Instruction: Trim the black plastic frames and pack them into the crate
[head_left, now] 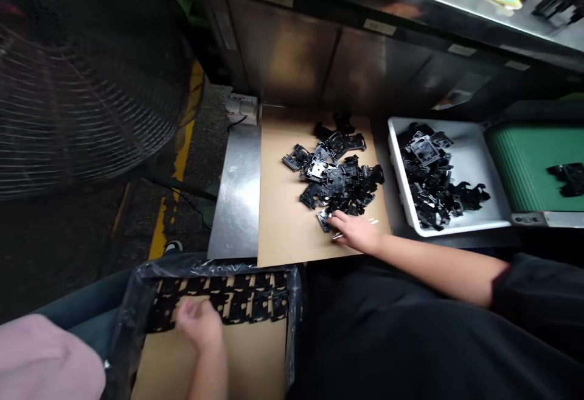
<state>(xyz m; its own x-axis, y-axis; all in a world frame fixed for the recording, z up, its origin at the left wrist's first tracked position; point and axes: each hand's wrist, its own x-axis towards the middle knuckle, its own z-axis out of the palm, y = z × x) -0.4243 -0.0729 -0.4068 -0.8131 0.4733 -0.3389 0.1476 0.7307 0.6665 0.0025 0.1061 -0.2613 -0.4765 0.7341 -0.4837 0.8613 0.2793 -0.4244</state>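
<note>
My right hand [353,231] is at the front of a loose pile of black plastic parts [335,181] on a cardboard sheet. Its fingers pinch one black plastic part [323,220]. A thin metal-tipped tool [337,236] shows under that hand; its kind is unclear. My left hand [201,322] hovers low over a plastic-lined box [294,321], beside rows of flat black plastic parts [239,307] laid on cardboard. Its fingers look curled but are blurred, and whether they hold anything does not show.
The cardboard sheet [283,223] lies on a metal bench [235,199]. To the right stand a white tray [406,187] of black parts and a green conveyor belt [524,162] with a part on it. A large fan [82,108] is at left. A pink sleeve [50,357] shows lower left.
</note>
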